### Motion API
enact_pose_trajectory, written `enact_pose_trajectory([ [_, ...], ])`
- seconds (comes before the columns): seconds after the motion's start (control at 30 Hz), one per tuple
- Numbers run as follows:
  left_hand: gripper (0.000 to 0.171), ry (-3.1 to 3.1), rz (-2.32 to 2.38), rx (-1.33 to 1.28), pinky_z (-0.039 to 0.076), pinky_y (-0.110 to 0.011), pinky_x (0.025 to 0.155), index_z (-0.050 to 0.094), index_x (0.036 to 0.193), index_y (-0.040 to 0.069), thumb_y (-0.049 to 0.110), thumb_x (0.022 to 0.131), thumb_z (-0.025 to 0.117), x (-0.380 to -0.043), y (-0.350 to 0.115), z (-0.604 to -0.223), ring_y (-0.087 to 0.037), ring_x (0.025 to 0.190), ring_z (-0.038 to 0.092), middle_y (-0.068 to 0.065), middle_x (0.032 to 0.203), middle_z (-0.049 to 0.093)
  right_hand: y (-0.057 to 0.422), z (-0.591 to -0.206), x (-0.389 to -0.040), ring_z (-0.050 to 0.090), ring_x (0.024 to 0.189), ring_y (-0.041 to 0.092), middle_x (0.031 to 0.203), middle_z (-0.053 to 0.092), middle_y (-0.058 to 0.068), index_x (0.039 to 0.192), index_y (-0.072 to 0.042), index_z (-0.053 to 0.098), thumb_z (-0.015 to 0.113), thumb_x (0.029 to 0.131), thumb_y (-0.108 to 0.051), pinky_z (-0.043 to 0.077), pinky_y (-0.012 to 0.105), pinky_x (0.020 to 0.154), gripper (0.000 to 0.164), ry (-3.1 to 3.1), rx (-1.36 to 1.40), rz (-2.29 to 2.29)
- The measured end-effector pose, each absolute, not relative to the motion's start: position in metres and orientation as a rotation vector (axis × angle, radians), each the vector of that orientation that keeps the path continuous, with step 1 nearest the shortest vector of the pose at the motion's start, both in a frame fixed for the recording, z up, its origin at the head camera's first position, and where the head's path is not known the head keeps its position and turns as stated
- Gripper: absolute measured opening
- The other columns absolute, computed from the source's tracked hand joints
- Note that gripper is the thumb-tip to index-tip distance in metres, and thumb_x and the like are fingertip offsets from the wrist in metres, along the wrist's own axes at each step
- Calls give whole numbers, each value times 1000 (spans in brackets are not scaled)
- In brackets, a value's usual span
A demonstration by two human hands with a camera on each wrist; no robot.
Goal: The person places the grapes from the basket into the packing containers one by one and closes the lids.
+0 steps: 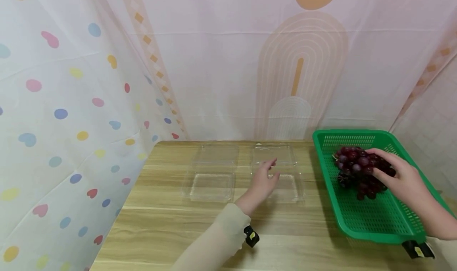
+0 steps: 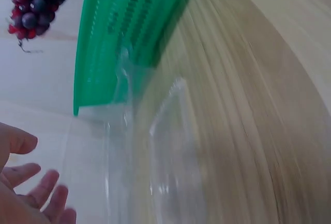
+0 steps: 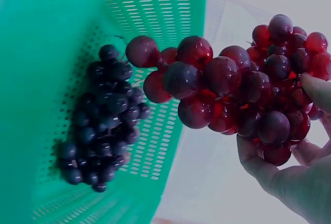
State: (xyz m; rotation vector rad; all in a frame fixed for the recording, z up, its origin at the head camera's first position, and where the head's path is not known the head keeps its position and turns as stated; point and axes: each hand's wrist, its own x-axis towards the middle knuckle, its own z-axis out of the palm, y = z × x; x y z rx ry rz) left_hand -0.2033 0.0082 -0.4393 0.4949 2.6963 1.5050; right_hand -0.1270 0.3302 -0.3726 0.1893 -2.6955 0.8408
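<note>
My right hand (image 1: 403,179) grips a bunch of red grapes (image 3: 222,84) with fingers and thumb curled round its wide end. The bunch is raised over the green basket (image 1: 375,237) at the right. Lower, inside the basket, lies a second bunch of dark grapes (image 3: 106,125), clearest in the right wrist view. My left hand (image 1: 262,183) hovers over the right-hand clear plastic box (image 1: 294,189), fingers relaxed and holding nothing. In the left wrist view, the loosely spread fingers (image 2: 41,188) show beside the clear plastic; contact cannot be told.
Another clear plastic box (image 1: 212,185), its lid folded back, sits to the left on the wooden table (image 1: 164,215). A patterned curtain (image 1: 221,72) hangs behind the table, and a dotted one (image 1: 71,152) hangs along the left side.
</note>
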Motion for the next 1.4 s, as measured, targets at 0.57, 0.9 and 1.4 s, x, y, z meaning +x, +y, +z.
enact_pose_trajectory([
  [0.57,63,2730,1509,271,28,-52,111,25,145,-6,9,92,55,-203,-36,-465,-43,134,31,-28,146,29,295,-348,-147,36,120,-7,135,52,6,134,-20,53,61,92,-10,39,54,85,45,-2610,429,890],
  [0.9,61,2658,1574,116,28,-54,110,21,145,-10,6,92,47,-196,-35,-480,-45,131,33,-30,140,35,262,-337,-163,41,121,44,133,51,21,133,-16,53,61,90,-3,34,63,89,45,-2642,490,974],
  [1.4,48,2646,1741,29,48,-41,88,33,139,-14,4,95,40,-197,-34,-490,-29,102,53,-20,114,50,224,-349,-194,47,118,39,128,56,19,131,-12,54,63,89,-1,35,59,95,44,-2675,666,952],
])
